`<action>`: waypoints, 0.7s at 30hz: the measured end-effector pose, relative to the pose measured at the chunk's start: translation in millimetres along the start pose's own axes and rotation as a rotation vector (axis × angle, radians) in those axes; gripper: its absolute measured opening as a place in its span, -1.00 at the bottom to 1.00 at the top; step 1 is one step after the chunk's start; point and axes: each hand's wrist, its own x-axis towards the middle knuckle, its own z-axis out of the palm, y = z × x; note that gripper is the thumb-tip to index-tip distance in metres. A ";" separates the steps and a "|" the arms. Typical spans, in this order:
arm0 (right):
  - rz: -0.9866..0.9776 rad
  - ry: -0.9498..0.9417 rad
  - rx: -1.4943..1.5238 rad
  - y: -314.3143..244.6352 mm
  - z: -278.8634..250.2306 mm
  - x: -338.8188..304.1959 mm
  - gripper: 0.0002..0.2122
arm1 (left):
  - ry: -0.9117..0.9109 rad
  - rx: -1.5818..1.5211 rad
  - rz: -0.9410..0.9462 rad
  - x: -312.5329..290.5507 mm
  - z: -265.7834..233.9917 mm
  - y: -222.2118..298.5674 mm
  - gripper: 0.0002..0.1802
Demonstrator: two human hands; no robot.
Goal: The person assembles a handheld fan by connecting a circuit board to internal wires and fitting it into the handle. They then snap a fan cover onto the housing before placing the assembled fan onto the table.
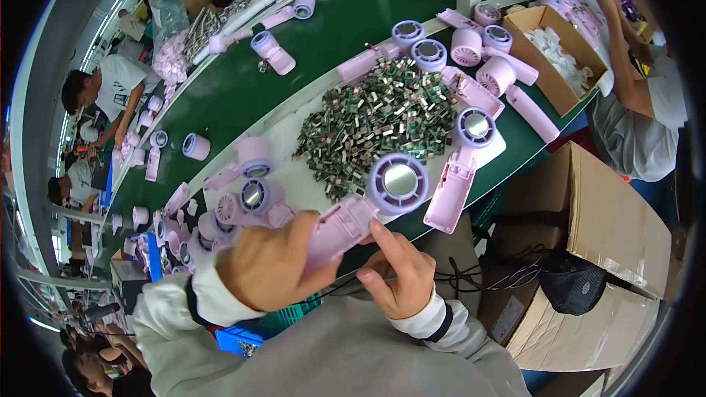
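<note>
Both angled inward, left hand grips a pink fan, right hand's fingers stand parted.

A factory assembly floor — one built around a long green conveyor belt that curves through the room. Matching lilac fan heads and pink handle shells are strewn along it in numbers, and a heap of small circuit boards covers much of a white worktop. Co-workers line the far side — with a large cardboard carton near the worktop.
</note>
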 end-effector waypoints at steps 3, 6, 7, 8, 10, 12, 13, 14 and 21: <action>0.108 -0.017 0.058 9.4 12.6 -5.7 -0.67 | 0.124 -0.122 -0.035 -18.3 47.8 18.0 -0.47; 0.161 -0.036 0.022 18.1 10.4 -4.9 -0.69 | 0.135 -0.083 -0.035 -17.3 57.9 22.5 -0.54; 0.157 -0.044 -0.026 19.9 7.8 -5.2 -0.70 | 0.140 -0.058 -0.026 -16.0 60.7 23.5 -0.58; 0.147 -0.046 -0.073 20.0 7.3 -5.4 -0.71 | 0.139 -0.060 -0.028 -14.4 62.8 22.4 -0.58; 0.142 -0.055 -0.115 18.2 6.6 -7.8 -0.70 | 0.139 -0.016 -0.012 -9.5 69.4 18.7 -0.67; 0.115 -0.062 -0.193 16.1 6.1 -4.9 -0.70 | 0.149 0.023 0.006 -6.6 74.7 16.0 -0.72; 0.108 -0.049 -0.196 16.0 4.3 -4.2 -0.70 | 0.118 0.116 0.026 -4.4 79.9 14.6 -0.74; 0.067 -0.062 -0.252 15.8 1.6 -3.8 -0.70 | 0.088 0.209 0.048 -2.1 84.0 13.4 -0.75; -0.068 -0.131 -0.449 2.7 -20.0 8.1 -0.76 | 0.077 0.168 0.207 15.3 67.3 9.8 -0.78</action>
